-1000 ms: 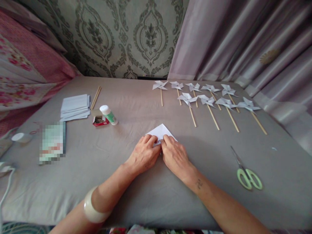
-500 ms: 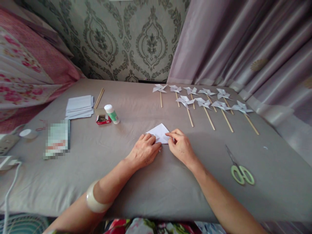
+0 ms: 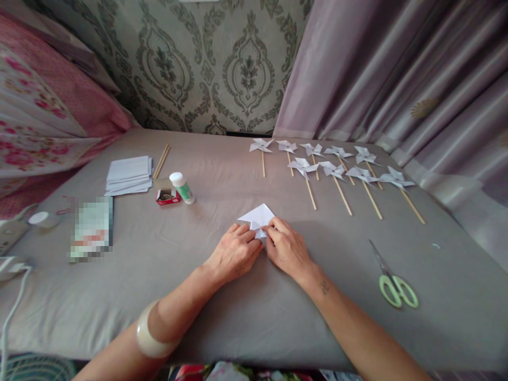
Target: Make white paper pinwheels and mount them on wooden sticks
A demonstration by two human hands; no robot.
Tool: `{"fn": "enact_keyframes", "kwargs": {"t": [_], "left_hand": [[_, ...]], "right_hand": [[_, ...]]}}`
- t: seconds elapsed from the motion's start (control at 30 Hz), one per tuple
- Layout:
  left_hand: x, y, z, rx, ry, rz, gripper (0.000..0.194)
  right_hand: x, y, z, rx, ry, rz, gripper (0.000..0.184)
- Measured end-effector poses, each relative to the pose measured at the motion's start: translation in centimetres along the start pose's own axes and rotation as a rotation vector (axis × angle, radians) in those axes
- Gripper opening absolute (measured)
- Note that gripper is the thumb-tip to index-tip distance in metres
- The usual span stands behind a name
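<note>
A partly folded sheet of white paper (image 3: 259,214) lies in front of me at the middle of the cloth-covered table (image 3: 190,328), one pointed corner facing away. My left hand (image 3: 235,251) is closed on its near left edge, fingers curled down over the paper. On the near right side, my right hand (image 3: 287,245) pinches the paper with thumb and forefinger close to its centre. The two hands almost meet, and they hide the paper's near part.
Several paper pinwheels (image 3: 304,168) on wooden sticks lie at the back right. Scissors (image 3: 392,283) rest to the right. At left are a paper stack (image 3: 129,174), two sticks (image 3: 161,161), a glue stick (image 3: 182,188), a small red box (image 3: 168,197) and a power strip (image 3: 12,233).
My right hand lifted from the centre to the paper's right edge, then came back to the middle, pinching it. My left hand stayed on the paper. The view shifted slightly.
</note>
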State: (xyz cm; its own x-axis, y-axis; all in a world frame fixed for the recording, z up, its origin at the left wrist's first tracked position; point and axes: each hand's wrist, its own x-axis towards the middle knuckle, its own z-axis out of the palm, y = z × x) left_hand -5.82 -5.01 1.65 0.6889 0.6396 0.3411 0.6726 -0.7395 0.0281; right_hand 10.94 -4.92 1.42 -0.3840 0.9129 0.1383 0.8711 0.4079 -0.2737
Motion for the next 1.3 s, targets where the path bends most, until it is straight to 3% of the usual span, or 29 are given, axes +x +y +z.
{"fn": "enact_keyframes", "kwargs": {"t": [0.3, 0.53, 0.67, 0.8, 0.87, 1.03, 1.3], "left_hand": [[0.1, -0.1, 0.1, -0.043, 0.000, -0.038, 0.029], [0.4, -0.6, 0.0, -0.183, 0.084, -0.308, 0.026], [0.5, -1.0, -0.1, -0.216, 0.094, -0.494, 0.023], [0.6, -1.0, -0.4, -0.230, 0.050, -0.625, 0.026], [0.6, -0.9, -0.4, -0.234, 0.029, -0.662, 0.027], [0.7, -0.5, 0.1, -0.270, -0.050, -0.707, 0.029], [1.2, -0.1, 0.8, -0.349, -0.034, -0.788, 0.018]], "right_hand": [[0.4, -0.6, -0.7, -0.043, -0.053, -0.003, 0.025], [0.8, -0.1, -0.4, 0.064, -0.005, 0.021, 0.028], [1.0, 1.6, -0.1, 0.283, 0.160, 0.062, 0.030], [1.0, 4.0, 0.0, 0.413, 0.431, 0.202, 0.030], [1.0, 4.9, 0.2, 0.442, 0.494, 0.279, 0.030], [1.0, 5.8, 1.2, 0.518, 0.468, 0.350, 0.032], [1.0, 5.4, 1.5, 0.565, 0.401, 0.359, 0.032]]}}
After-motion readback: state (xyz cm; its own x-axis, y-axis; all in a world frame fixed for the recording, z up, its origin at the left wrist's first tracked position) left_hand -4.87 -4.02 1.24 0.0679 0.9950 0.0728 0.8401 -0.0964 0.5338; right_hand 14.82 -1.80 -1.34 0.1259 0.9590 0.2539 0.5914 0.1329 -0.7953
